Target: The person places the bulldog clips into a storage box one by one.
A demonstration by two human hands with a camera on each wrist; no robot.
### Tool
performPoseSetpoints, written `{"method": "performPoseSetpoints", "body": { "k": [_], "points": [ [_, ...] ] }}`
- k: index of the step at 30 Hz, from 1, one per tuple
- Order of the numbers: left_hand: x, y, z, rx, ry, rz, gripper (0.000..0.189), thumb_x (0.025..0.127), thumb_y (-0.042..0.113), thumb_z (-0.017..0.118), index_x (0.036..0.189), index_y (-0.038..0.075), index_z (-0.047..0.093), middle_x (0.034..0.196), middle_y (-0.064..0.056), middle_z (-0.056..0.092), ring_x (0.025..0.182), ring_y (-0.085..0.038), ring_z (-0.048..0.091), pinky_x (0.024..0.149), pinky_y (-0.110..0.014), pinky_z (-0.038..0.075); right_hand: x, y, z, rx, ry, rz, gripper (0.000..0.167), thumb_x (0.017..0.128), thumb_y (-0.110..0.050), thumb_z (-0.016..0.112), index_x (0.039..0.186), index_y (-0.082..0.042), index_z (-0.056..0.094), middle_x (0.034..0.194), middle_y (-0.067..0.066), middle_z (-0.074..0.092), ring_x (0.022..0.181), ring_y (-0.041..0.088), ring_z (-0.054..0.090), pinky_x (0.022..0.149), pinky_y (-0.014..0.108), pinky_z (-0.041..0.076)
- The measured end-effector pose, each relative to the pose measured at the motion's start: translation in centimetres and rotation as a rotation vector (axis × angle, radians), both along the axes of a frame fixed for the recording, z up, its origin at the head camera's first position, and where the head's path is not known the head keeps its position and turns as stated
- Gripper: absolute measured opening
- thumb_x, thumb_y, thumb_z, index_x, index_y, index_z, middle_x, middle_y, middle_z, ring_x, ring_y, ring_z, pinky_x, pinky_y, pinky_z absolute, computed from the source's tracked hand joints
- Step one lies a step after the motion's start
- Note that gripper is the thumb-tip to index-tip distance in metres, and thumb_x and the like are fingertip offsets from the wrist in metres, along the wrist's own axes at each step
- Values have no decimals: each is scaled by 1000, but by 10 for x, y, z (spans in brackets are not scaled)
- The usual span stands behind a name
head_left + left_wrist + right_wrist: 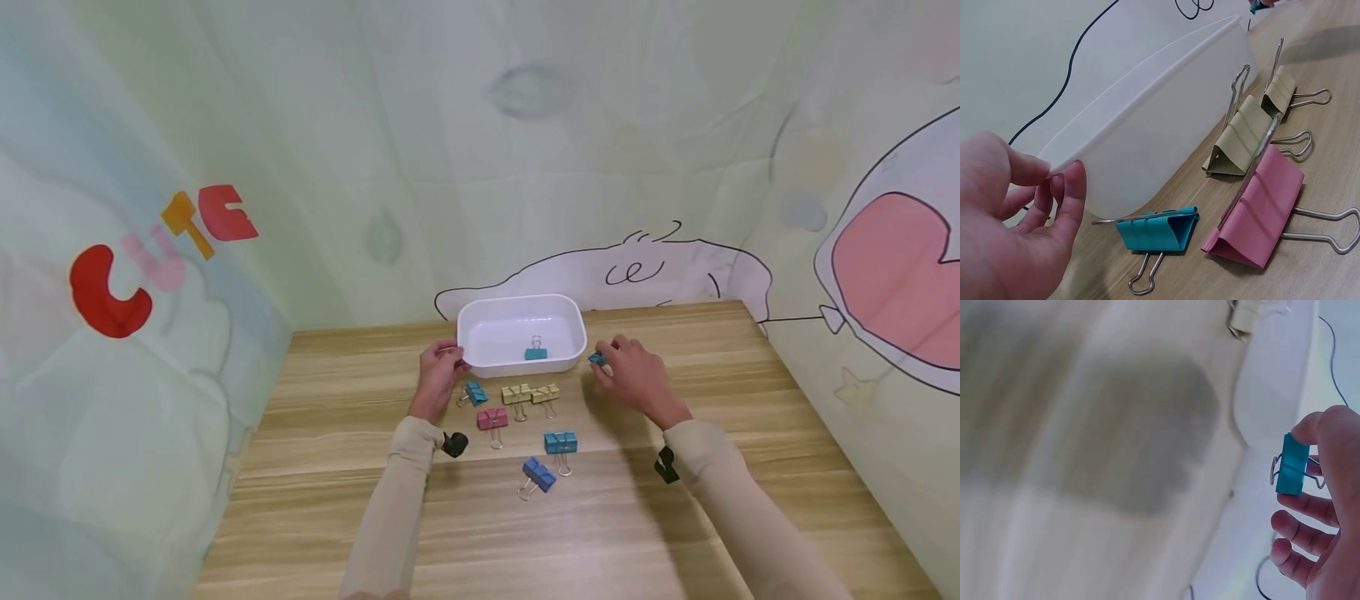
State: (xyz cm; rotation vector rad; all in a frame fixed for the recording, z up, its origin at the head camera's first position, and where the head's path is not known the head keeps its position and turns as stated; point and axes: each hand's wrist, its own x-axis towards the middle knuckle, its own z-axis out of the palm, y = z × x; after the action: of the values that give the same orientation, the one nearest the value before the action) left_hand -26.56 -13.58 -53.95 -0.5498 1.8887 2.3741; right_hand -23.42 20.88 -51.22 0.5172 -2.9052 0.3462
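Note:
My left hand [438, 379] pinches the left rim of a white plastic tray [1166, 119] between thumb and fingers. A teal binder clip [536, 354] lies inside the tray. Just right of the tray, my right hand [633, 372] holds another teal binder clip [1293, 464] between thumb and fingertips, above the table. Below my left hand lies a teal binder clip [1159, 232]. Next to it are a pink binder clip [1260, 209] and two yellow binder clips [516, 394]. Closer to me lie a larger teal binder clip [561, 442] and a blue binder clip [538, 474].
The wooden table [315, 483] runs up to a printed curtain [360, 208] behind the tray and along both sides. Black bands [454, 444] show at both wrists. The loose clips lie between my forearms.

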Motion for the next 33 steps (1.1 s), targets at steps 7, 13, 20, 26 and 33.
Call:
{"method": "performPoseSetpoints", "body": {
  "k": [7, 13, 20, 26, 33],
  "points": [
    [0, 0, 4, 5, 7, -5, 38, 102, 0, 57, 139, -10, 50, 131, -30, 55, 102, -31, 61, 77, -22, 59, -16, 3, 27, -25, 65, -5, 30, 97, -31, 71, 115, -7, 69, 106, 19, 67, 87, 36, 64, 56, 51, 59],
    [-1, -1, 4, 20, 16, -2, 37, 102, -2, 57, 138, -11, 50, 131, -31, 54, 104, -34, 60, 73, -21, 59, -26, -13, 45, 2, 93, 31, 37, 97, -32, 71, 121, -4, 71, 107, 18, 66, 83, 33, 64, 58, 45, 60],
    [-1, -1, 2, 17, 20, -8, 39, 102, -2, 57, 139, -13, 48, 131, -32, 54, 106, -35, 61, 75, -22, 59, -31, -37, 57, 34, 103, 67, 33, 98, -33, 69, 120, -8, 71, 108, 17, 67, 87, 33, 62, 58, 41, 59],
    [-1, 0, 2, 14, 23, -9, 39, 102, -3, 56, 138, -13, 49, 130, -32, 54, 103, -34, 61, 73, -21, 59, -34, -57, 63, 37, 69, 85, 33, 100, -34, 65, 122, -10, 69, 111, 15, 65, 91, 31, 61, 57, 42, 58],
    [0, 2, 1, 9, 19, 0, 36, 102, -2, 57, 136, -12, 50, 128, -31, 54, 100, -32, 62, 73, -21, 58, -34, -79, 68, 41, 60, 135, 34, 102, -36, 63, 125, -11, 68, 114, 13, 65, 94, 29, 62, 58, 41, 59]
  ]
}}
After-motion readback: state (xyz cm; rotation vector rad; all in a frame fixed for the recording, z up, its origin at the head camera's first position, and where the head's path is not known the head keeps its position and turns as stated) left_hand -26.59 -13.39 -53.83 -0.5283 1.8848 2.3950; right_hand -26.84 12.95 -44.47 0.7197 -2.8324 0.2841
